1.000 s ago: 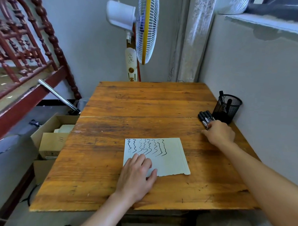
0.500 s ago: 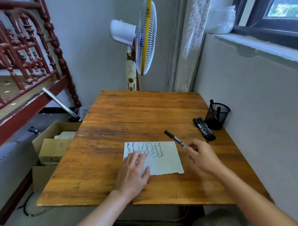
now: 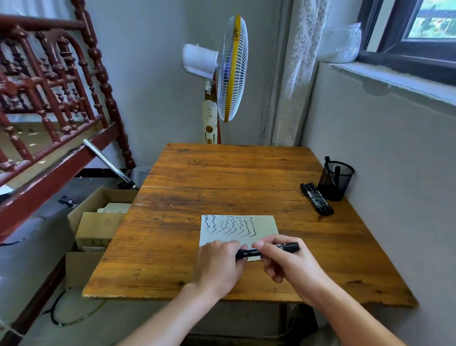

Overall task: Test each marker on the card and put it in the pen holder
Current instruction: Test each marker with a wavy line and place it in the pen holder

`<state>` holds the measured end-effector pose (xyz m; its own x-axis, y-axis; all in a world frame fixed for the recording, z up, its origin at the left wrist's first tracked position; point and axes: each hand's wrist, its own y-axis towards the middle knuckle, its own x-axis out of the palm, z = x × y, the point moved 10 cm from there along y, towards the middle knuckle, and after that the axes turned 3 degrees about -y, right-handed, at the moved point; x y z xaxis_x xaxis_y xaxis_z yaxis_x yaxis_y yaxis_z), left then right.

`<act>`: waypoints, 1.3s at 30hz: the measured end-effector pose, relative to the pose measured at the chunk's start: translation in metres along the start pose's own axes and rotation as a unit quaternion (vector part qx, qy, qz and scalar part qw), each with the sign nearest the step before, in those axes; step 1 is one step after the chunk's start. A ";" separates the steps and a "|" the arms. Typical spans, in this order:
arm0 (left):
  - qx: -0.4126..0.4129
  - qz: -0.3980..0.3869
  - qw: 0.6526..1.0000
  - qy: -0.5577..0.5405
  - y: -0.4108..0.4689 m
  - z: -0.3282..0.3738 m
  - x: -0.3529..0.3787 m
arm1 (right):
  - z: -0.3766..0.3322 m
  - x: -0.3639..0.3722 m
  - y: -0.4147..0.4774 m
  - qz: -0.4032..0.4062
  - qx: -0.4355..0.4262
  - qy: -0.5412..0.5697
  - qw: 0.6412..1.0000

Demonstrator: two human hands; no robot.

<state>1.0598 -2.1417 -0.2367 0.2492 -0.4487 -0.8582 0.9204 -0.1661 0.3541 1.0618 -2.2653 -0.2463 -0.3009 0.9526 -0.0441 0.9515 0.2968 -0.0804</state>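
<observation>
Wooden table (image 3: 165, 261), uncapping step on card (image 3: 264, 224).
Left hand (image 3: 217, 266) and right hand (image 3: 288, 264) both closed on marker (image 3: 268, 250) over card's near edge; next, probably pull cap, scribble beside squiggles. Spare markers (image 3: 317, 199), pen holder (image 3: 335, 180) far right of card.

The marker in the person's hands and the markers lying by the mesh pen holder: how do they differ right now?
The held marker is gripped by the left hand and the right hand above the card; the loose markers lie untouched on the table beside the mesh pen holder. It is alone and lies crosswise; they lie side by side, angled away. All are black with labels.
</observation>
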 end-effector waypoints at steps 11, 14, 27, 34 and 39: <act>-0.068 -0.282 0.936 -0.200 -0.011 -0.002 0.039 | -0.021 0.002 -0.011 -0.060 -0.078 -0.068 0.993; -0.084 -0.330 0.913 -0.223 -0.018 0.001 0.044 | -0.022 0.002 -0.013 -0.078 -0.080 -0.083 0.990; 0.086 0.039 0.995 -0.003 0.000 0.028 -0.024 | -0.021 -0.014 -0.012 0.103 -0.080 0.005 0.991; -0.034 -0.273 0.951 -0.139 0.009 0.001 0.030 | -0.009 -0.005 -0.003 -0.049 -0.077 -0.045 0.995; 0.027 -0.124 0.992 0.020 0.024 -0.008 0.011 | -0.003 -0.038 0.006 0.089 -0.080 -0.005 0.993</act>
<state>1.0869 -2.1432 -0.2405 0.0300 -0.3530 -0.9351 0.9377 -0.3140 0.1486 1.0786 -2.2992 -0.2423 -0.1263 0.9906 -0.0529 0.9875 0.1307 0.0881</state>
